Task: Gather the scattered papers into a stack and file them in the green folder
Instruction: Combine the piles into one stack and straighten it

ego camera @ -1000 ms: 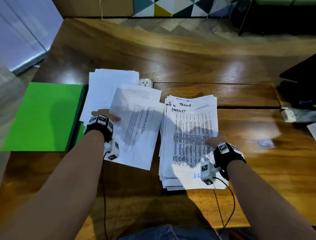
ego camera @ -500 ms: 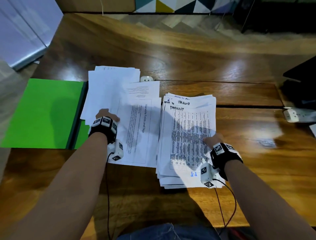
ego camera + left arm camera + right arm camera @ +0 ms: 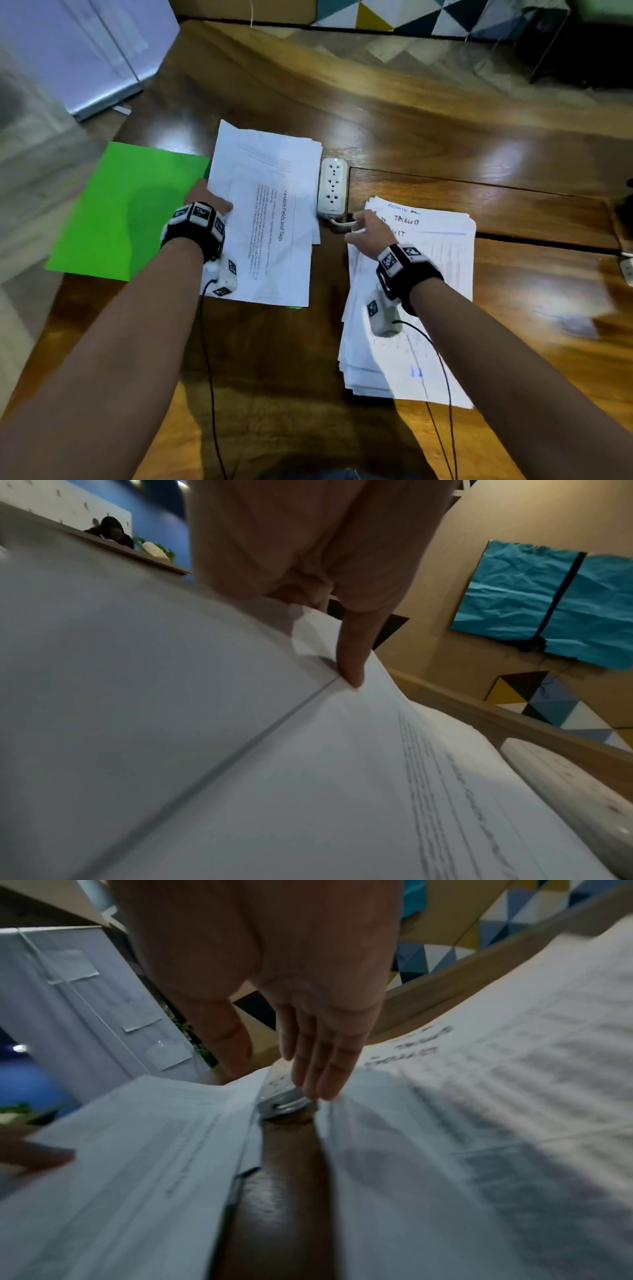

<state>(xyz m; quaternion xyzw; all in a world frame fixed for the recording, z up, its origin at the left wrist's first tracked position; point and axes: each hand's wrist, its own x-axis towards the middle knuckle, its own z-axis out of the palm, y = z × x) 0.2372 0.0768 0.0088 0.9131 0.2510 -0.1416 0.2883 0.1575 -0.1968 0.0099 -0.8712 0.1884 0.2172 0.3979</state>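
The green folder [image 3: 120, 212] lies closed at the left. A loose pile of printed papers [image 3: 270, 219] overlaps its right edge. My left hand [image 3: 209, 202] holds that pile at its left edge, thumb [image 3: 352, 658] on top and the other fingers hidden under the sheets. A thicker stack of papers [image 3: 421, 301] lies to the right. My right hand [image 3: 366, 229] reaches over this stack's top left corner with straight fingers [image 3: 318, 1069], fingertips at the cable end of a white power strip [image 3: 332, 186]. It holds nothing.
The power strip [image 3: 279, 1096] lies between the two piles on the wooden table [image 3: 445, 137], its cable running under my right hand. A second white strip [image 3: 627, 270] sits at the far right edge. A pale cabinet [image 3: 85, 51] stands beyond the table's left corner.
The left pile has slid left and away from the right stack, uncovering the power strip. My right hand has left the stack's right side and moved up-left to the strip.
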